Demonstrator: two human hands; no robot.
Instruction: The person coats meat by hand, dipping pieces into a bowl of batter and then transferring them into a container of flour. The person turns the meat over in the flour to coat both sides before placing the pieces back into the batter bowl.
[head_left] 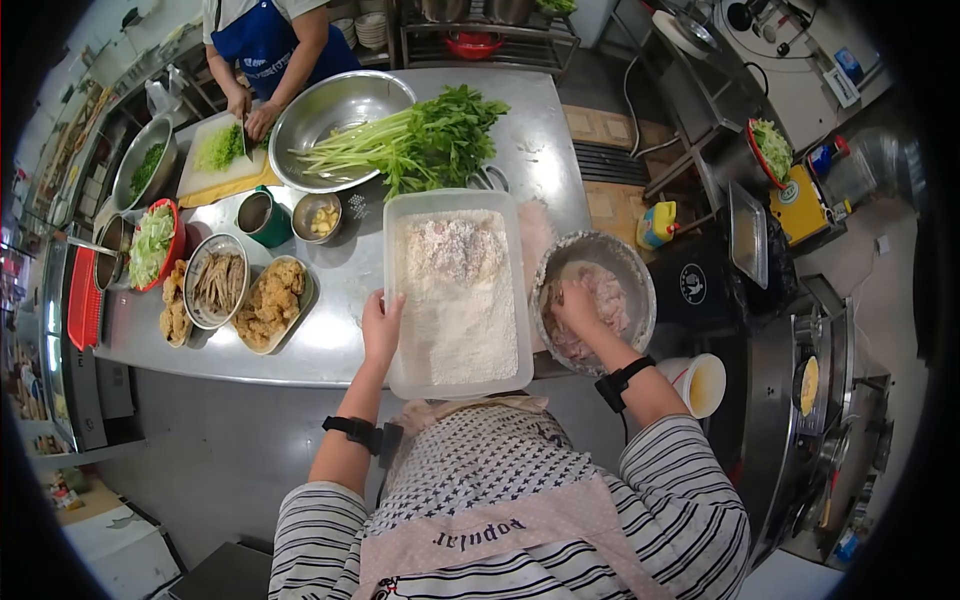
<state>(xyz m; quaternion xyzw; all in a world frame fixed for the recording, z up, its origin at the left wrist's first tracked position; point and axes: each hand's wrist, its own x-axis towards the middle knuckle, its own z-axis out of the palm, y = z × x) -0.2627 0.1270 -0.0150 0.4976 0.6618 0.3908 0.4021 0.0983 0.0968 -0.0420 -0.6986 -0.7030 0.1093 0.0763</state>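
Note:
A translucent plastic tub [525, 300] of white flour [458, 330] stands at the table's front edge, with a flour-coated lump [458, 248] at its far end. My left hand [380, 325] is closed on the tub's left rim. To the right, a flour-dusted metal bowl [645, 285] holds pale pink raw meat pieces [605, 300]. My right hand [575, 308] reaches down into this bowl, its fingers curled into the meat; the fingertips are partly hidden.
Behind the tub, celery [440, 135] lies across a large metal bowl [345, 90]. Fried pieces [272, 300] on plates stand at left, near a green mug [262, 218]. Across the table, a co-worker's hands [255, 118] cut greens with a knife. A white bucket [708, 385] is at right.

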